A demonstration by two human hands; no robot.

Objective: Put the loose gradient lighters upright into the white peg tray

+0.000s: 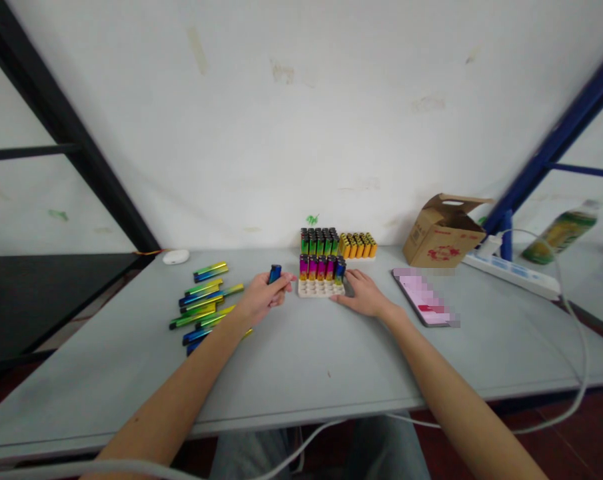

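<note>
My left hand (262, 298) is closed around a blue lighter (274, 273), held upright with its dark top showing above the fingers. To its right is a white holder tray (321, 291) with rows of round holes. Purple-and-orange lighters (320, 268) stand in its back rows, and a blue one (339, 270) is at the right end. The front holes show bare. My right hand (365, 293) lies by the tray's right side, fingers stretched and thumb near the front corner. Several loose blue, green and yellow lighters (201, 307) lie left of my left forearm, which partly covers them.
Behind the tray stand green-and-black lighters (320, 241) and a block of yellow ones (358, 245). On the right are a phone (421, 297), an open cardboard box (444, 233), a power strip (516, 272) and a looping white cable (584, 347). A white case (176, 257) sits back left.
</note>
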